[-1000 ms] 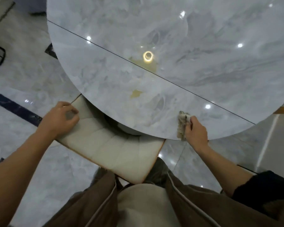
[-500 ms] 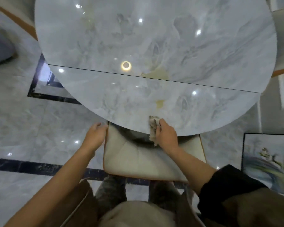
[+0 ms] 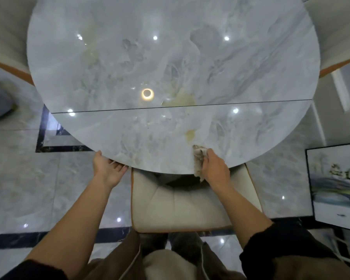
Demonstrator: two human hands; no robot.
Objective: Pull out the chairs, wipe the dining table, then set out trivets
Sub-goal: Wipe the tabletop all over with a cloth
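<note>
A round grey marble dining table (image 3: pixel 170 57) fills the upper view, with a dark seam across it and yellowish stains (image 3: pixel 190 133) near the front. My right hand (image 3: pixel 215 169) grips a crumpled beige cloth (image 3: pixel 198 158) at the table's near edge. My left hand (image 3: pixel 107 168) is at the table's near-left rim with fingers relaxed, holding nothing. A cream cushioned chair (image 3: pixel 182 203) stands directly below the edge, its seat partly tucked under the table, between my arms.
Glossy marble floor with a dark inlay border (image 3: pixel 49 238) surrounds the table. A framed painting (image 3: pixel 337 186) leans at the right. Parts of other chairs show at the upper left (image 3: pixel 6 65) and upper right (image 3: pixel 339 63).
My left hand has left the chair's left edge and now sits at the table rim. My right hand has pushed the cloth slightly further onto the table. The view has swung square to the chair.
</note>
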